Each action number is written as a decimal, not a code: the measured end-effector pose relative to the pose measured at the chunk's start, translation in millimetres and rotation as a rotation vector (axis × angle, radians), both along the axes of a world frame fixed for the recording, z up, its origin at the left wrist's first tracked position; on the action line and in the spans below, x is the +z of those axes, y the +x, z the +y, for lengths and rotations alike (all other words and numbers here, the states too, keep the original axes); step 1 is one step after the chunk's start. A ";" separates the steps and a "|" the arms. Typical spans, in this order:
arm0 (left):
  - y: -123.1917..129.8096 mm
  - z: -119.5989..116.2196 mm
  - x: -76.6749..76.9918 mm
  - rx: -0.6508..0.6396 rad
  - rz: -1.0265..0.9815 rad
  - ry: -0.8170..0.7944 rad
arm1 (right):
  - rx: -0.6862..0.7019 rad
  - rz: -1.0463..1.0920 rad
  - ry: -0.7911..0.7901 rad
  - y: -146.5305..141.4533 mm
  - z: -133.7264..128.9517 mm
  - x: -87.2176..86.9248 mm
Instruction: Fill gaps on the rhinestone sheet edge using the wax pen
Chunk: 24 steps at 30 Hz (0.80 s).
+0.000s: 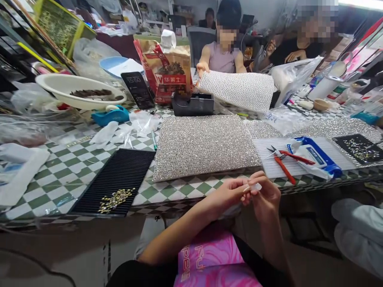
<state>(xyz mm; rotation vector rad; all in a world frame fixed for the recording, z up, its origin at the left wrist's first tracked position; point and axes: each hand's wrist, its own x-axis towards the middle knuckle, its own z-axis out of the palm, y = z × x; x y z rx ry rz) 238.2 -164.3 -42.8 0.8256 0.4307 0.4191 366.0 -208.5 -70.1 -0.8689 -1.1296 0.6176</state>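
Observation:
Both hands meet just off the table's front edge, above my lap. My left hand point(235, 191) has its fingers pinched on a small whitish, translucent piece point(255, 187). My right hand point(266, 195) is curled round the same piece from the other side. What exactly the piece is cannot be made out. Beyond the hands a sheet covered in rhinestones point(206, 145) lies on the checkered table point(176, 190). To its left is a black ridged tray point(119, 169) with loose gold and clear stones point(116, 200) near its front end.
Red-handled pliers point(284, 165) and a blue-white packet point(314, 155) lie at the right. Behind stand a tape dispenser point(193, 104), phone point(137, 89), red paper bag point(167, 73) and white bowl point(80, 93). Across the table a person holds another studded sheet point(239, 87).

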 end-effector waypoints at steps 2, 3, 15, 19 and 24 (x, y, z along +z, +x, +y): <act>1.7 0.3 -5.8 0.010 0.005 0.018 | -0.042 0.024 -0.026 2.3 -1.6 -1.3; 1.7 1.1 -8.8 0.021 0.019 0.041 | -0.070 0.030 -0.043 5.1 -1.9 -2.1; -30.7 23.0 -51.4 0.178 0.534 1.464 | -0.302 -0.040 -0.087 44.0 23.5 -31.1; -31.1 22.8 -57.6 0.156 0.529 1.681 | -0.339 -0.055 -0.157 40.8 24.1 -37.3; -29.4 22.4 -51.2 0.132 0.546 1.705 | -0.387 -0.218 -0.181 39.0 23.4 -36.4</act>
